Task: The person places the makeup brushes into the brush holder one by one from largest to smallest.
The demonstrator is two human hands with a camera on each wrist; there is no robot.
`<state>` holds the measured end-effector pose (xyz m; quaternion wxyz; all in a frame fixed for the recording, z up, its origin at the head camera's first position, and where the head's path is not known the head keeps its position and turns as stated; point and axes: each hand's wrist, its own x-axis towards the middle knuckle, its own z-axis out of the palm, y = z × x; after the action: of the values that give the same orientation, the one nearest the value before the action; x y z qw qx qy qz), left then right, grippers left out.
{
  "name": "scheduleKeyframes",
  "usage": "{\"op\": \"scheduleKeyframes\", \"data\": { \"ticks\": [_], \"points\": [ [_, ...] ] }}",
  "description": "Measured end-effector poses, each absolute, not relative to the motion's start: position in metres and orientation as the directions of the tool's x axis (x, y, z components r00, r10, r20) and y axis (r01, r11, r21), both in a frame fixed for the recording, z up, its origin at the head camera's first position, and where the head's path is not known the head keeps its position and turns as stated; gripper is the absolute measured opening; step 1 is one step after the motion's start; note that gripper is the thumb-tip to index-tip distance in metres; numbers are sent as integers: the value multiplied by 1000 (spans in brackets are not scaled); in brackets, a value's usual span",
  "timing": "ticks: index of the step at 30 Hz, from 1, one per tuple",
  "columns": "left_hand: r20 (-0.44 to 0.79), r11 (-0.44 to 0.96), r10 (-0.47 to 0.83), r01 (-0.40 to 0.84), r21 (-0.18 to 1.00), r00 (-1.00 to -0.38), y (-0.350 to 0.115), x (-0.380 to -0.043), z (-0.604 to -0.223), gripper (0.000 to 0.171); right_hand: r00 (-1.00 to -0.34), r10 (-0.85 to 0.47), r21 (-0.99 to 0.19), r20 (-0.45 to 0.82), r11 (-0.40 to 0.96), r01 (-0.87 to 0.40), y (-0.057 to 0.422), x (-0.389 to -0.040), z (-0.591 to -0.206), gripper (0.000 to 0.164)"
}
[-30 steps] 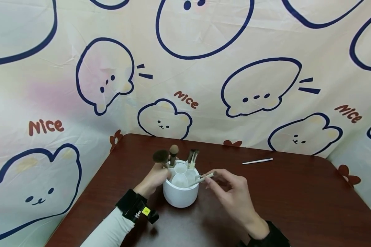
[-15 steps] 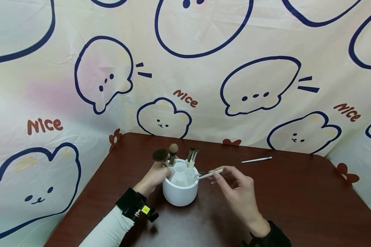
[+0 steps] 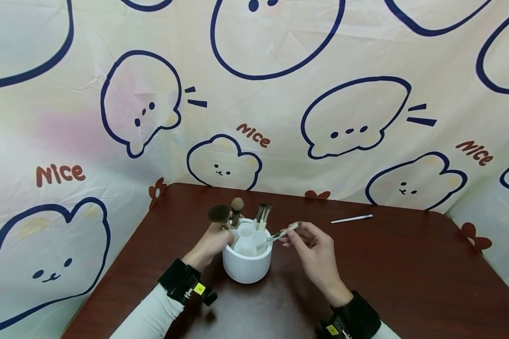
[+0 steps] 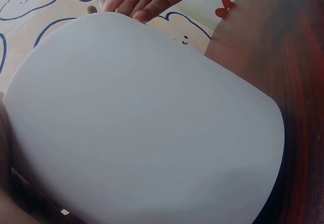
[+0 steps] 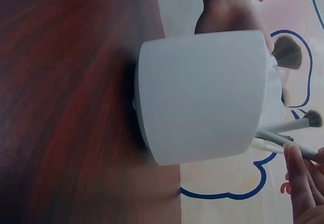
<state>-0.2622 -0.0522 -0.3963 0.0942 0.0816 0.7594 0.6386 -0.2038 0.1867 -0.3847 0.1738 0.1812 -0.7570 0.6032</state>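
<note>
A white round makeup brush holder (image 3: 247, 268) with inner compartments stands upright on the table. My left hand (image 3: 208, 247) grips its left side, the thumb over the rim; the fingers behind are mostly hidden. My right hand (image 3: 316, 252) pinches a slim makeup brush (image 3: 284, 233) between thumb and fingertips at the holder's right side. This brush slants, its lower end inside the right compartment. In the right wrist view, the pinched brush (image 5: 298, 150) crosses in front of other handles. A wide dark brush (image 3: 218, 214), a rounded brush (image 3: 237, 205) and several small brushes (image 3: 264, 214) stand in the holder.
A thin white stick (image 3: 351, 219) lies on the dark brown table (image 3: 407, 263), back right. Behind the table's far edge hangs a printed cloth (image 3: 280, 108) with cartoon animals. My left wrist wears a black camera strap (image 3: 186, 282).
The right hand first drew the brush a little to the right, then came back left toward the holder, with the brush tilted more steeply. The left hand and holder have stayed in place.
</note>
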Motion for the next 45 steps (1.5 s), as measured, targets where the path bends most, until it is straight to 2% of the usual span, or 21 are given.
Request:
{"op": "scheduleKeyframes", "data": {
  "ticks": [8, 13, 20, 24, 27, 29, 32, 36, 40, 45],
  "points": [
    [-34, 169, 217, 3, 986, -976, -55, -277, -416, 70, -853, -135, -783, 504, 346, -517, 184, -220, -406, 12],
    [-9, 164, 212, 27, 986, -977, -55, -275, -416, 68, -874, -156, -773, 460, 415, -480, 179, -223, -414, 7],
    [-11, 152, 213, 22, 988, -977, -57, -272, -410, 67, -901, -147, -763, 408, 487, -425, 173, -220, -404, 5],
    [-18, 156, 212, 16, 988, -977, -58, -275, -413, 67, -887, -146, -730, 439, 518, -446, 190, -234, -407, 5],
    [-11, 159, 216, 24, 987, -976, -58, -276, -412, 66, -900, -146, -698, 411, 584, -414, 216, -252, -402, 12],
    [-3, 157, 216, 32, 987, -976, -58, -276, -411, 65, -930, -138, -663, 342, 665, -343, 240, -270, -399, 21],
    [2, 157, 213, 36, 987, -977, -58, -275, -411, 65, -983, -88, -573, 158, 803, -165, 280, -300, -398, 45],
    [6, 155, 222, 41, 987, -975, -58, -272, -412, 66, -996, 28, -396, -83, 916, 59, 328, -326, -406, 65],
    [9, 152, 241, 47, 987, -971, -56, -269, -414, 68, -971, 130, -324, -202, 927, 191, 356, -335, -417, 56],
    [8, 166, 231, 47, 985, -973, -52, -269, -413, 66, -977, 145, -316, -154, 930, 188, 374, -336, -424, 36]
  ]
}}
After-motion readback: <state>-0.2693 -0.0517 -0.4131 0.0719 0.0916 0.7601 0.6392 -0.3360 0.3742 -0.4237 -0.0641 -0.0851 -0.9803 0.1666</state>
